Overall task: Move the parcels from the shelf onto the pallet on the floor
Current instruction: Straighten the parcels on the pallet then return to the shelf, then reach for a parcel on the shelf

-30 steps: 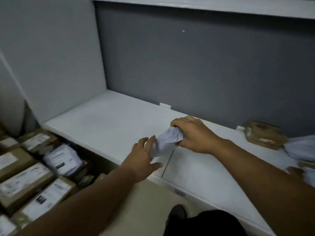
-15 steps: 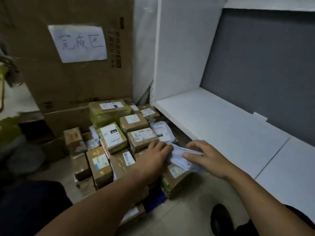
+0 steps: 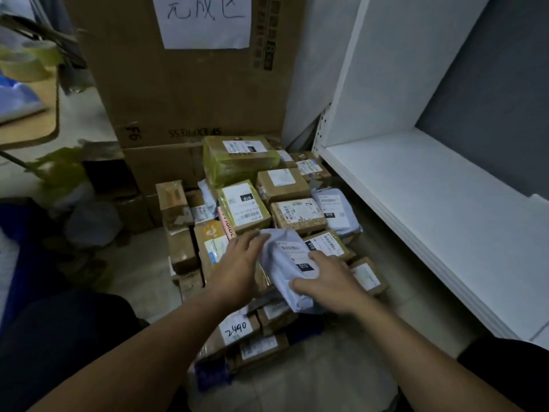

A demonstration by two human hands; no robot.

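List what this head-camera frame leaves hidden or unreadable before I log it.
- Pallet: head view, parcels cover it; only a blue sliver shows, probably its edge.
- Paper sign: head view, top cut off by the frame edge.
- White mailer label: head view, print too small to read.
- Left hand and right hand: head view, their backs hide whether either has a grip on the mailer or only rests on it.

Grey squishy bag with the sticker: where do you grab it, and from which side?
Grip the grey bag by its two long edges, one hand from each side, reaching from above. It is soft, flat and crumpled, so one corner pinch would likely let it droop.
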